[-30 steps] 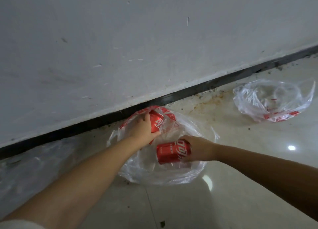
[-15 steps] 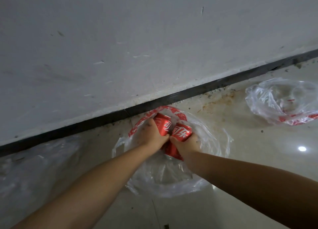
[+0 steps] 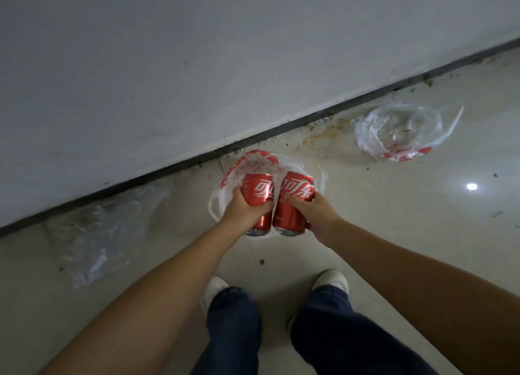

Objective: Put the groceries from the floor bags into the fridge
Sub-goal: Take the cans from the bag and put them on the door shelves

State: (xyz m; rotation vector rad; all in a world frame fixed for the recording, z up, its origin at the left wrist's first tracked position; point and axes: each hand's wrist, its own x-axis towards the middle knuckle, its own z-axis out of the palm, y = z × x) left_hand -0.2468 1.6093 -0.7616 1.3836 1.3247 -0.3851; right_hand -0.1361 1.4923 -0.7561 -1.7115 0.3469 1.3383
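Note:
My left hand (image 3: 244, 213) grips a red soda can (image 3: 258, 192) and my right hand (image 3: 309, 213) grips a second red soda can (image 3: 296, 194). The two cans are side by side, touching, held above the floor. Behind and under them lies a clear plastic bag with red print (image 3: 254, 160) on the pale tiled floor, close to the wall's dark skirting. The fridge is not in view.
A second clear plastic bag (image 3: 399, 132) lies on the floor to the right, near the wall. Another crumpled clear bag (image 3: 95, 234) lies to the left. A grey wall (image 3: 197, 65) fills the top. My feet in white shoes (image 3: 332, 280) stand just below the cans.
Both hands have lifted the two cans up out of the bag and toward me. The view has pulled back, so my legs and shoes now show.

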